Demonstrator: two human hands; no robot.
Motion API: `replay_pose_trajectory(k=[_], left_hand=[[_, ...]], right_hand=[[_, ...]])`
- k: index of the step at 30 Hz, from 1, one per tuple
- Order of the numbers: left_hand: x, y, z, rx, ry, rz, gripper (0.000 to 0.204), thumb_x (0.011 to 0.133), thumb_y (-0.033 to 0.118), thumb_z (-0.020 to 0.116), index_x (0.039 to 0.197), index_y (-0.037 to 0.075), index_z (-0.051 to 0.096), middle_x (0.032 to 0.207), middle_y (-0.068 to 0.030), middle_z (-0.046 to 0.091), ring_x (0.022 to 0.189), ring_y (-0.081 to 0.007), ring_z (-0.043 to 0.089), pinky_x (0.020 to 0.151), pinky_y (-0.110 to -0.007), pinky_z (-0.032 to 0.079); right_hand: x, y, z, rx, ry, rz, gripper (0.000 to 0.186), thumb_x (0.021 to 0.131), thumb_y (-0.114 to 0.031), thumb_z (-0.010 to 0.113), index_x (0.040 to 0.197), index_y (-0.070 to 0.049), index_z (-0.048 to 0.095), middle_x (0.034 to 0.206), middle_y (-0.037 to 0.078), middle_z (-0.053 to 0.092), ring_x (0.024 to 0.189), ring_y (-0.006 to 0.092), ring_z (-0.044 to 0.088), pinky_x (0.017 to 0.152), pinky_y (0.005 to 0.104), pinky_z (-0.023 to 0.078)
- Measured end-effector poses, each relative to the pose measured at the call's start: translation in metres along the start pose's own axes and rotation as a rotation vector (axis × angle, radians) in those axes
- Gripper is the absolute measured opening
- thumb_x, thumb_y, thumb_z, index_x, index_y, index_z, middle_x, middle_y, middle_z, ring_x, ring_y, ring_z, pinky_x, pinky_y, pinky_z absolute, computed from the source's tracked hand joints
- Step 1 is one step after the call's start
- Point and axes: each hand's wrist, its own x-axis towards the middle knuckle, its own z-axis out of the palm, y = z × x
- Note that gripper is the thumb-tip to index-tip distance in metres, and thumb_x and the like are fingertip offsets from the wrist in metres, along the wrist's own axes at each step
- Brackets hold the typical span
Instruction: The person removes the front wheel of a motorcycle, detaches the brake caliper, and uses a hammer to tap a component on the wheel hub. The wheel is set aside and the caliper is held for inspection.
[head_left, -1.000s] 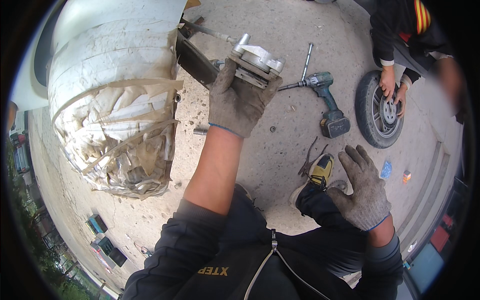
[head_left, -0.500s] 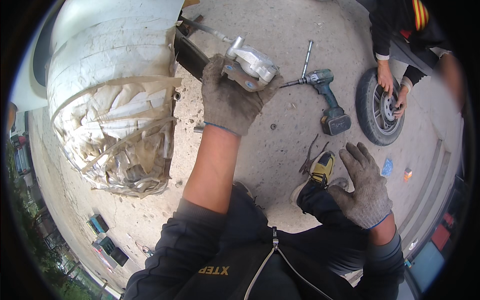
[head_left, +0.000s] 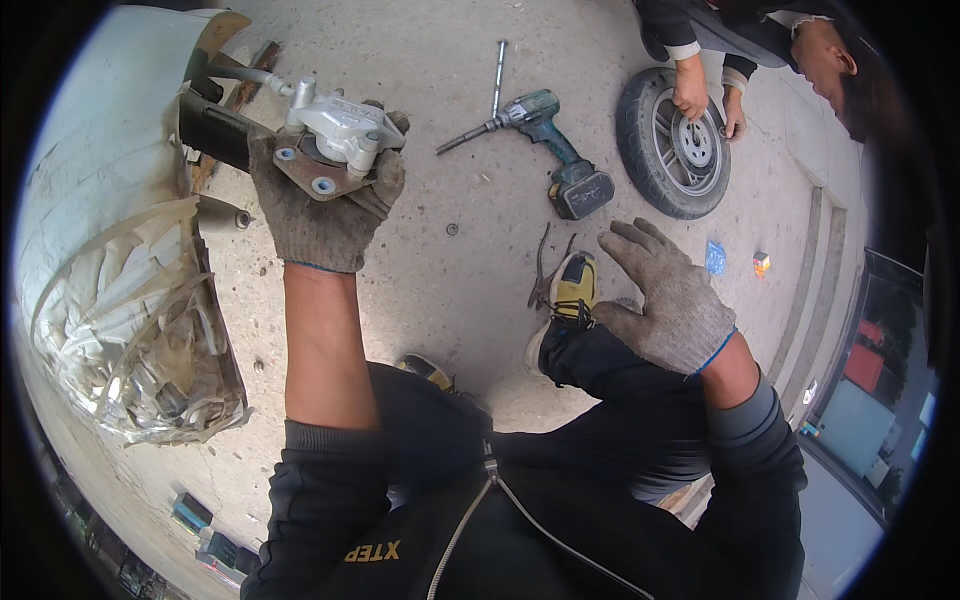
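A silver brake caliper point(head_left: 340, 128) with a flat bracket plate point(head_left: 318, 178) sits in my left hand point(head_left: 322, 225), gloved in dirty grey knit. Fingers of that hand wrap round it from beneath and from its right side. A hose point(head_left: 240, 73) runs from the caliper's upper left toward the wrapped vehicle part. My right hand point(head_left: 668, 298), in a matching glove, hangs above my right leg with fingers spread and nothing in it. Ahead of it on the ground lies a green cordless impact wrench point(head_left: 560, 150) with a long socket bit, and pliers point(head_left: 543, 270) rest by my shoe.
A vehicle body part wrapped in torn plastic point(head_left: 130, 330) stands at the left. At the upper right, another person's hands touch a wheel with a tyre point(head_left: 672, 145). A metal bar point(head_left: 499, 75), a blue packet point(head_left: 715, 258) and a small orange box point(head_left: 761, 264) lie on the concrete.
My view has swung, so most things appear further left. The caliper has turned in my left hand, with its bracket plate now facing me more. My right hand stays spread.
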Motion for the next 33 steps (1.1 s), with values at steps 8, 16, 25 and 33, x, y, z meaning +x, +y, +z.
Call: replay_pose_trajectory(k=[8, 16, 25, 33], left_hand=[[-0.005, 0.014, -0.001, 0.013, -0.032, -0.103, 0.105, 0.078, 0.084, 0.069, 0.148, 0.007, 0.055, 0.133, -0.0238, 0.065, 0.121, -0.045, 0.063, 0.106, -0.065, 0.053], [-0.003, 0.013, 0.013, 0.069, 0.029, -0.046, 0.098, 0.082, 0.067, 0.066, 0.155, 0.004, 0.052, 0.132, -0.0252, 0.067, 0.119, -0.043, 0.066, 0.118, -0.07, 0.04], [0.0, -0.001, 0.011, 0.042, 0.119, 0.095, 0.084, 0.085, 0.065, 0.067, 0.144, 0.005, 0.061, 0.128, -0.0234, 0.071, 0.119, -0.0467, 0.069, 0.113, -0.071, 0.048], [0.007, -0.008, 0.023, 0.041, 0.237, 0.126, 0.078, 0.09, 0.076, 0.057, 0.131, 0.01, 0.068, 0.112, -0.0193, 0.075, 0.104, -0.0431, 0.071, 0.099, -0.064, 0.055]], right_hand=[[0.037, 0.074, 0.03, 0.092, -0.007, 0.217, 0.057, 0.092, -0.033, 0.077, 0.141, -0.006, 0.069, 0.14, 0.02, 0.07, 0.128, 0.0384, 0.067, 0.111, 0.0451, 0.052], [0.074, 0.077, 0.072, 0.046, -0.104, 0.179, 0.036, 0.096, -0.028, 0.071, 0.125, -0.008, 0.079, 0.123, 0.017, 0.078, 0.112, 0.036, 0.074, 0.1, 0.0447, 0.057], [0.136, 0.083, 0.086, -0.024, -0.047, 0.105, 0.031, 0.097, -0.03, 0.068, 0.119, -0.012, 0.081, 0.114, 0.018, 0.078, 0.108, 0.0379, 0.074, 0.096, 0.0461, 0.058], [0.125, 0.007, 0.046, 0.278, 0.187, -0.155, 0.033, 0.095, -0.025, 0.076, 0.122, -0.006, 0.079, 0.119, 0.016, 0.077, 0.109, 0.0351, 0.075, 0.096, 0.0412, 0.058]])
